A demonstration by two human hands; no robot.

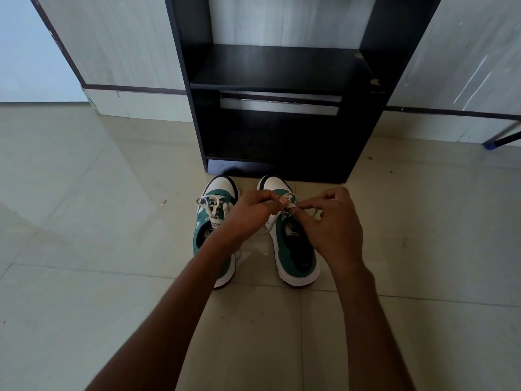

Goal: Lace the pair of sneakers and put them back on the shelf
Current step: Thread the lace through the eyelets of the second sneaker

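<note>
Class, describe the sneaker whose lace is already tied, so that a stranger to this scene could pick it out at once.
Find the black shelf unit against the wall; two green-and-white sneakers stand on the tiled floor before it, toes toward it. Choose the left sneaker, partly crossed by a forearm. Its lace sits in a finished bow, whereas both hands work the lace of the right sneaker.

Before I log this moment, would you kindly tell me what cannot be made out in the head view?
- Right sneaker: its eyelets and knot lie under the left hand and right hand; lacing progress unclear.
- Lace: only a pinched bit shows between the fingers.
- Left sneaker: its heel side is crossed by the left forearm.
- Shelf: the lower compartment is too dark to read, and the top is cut off.
</note>
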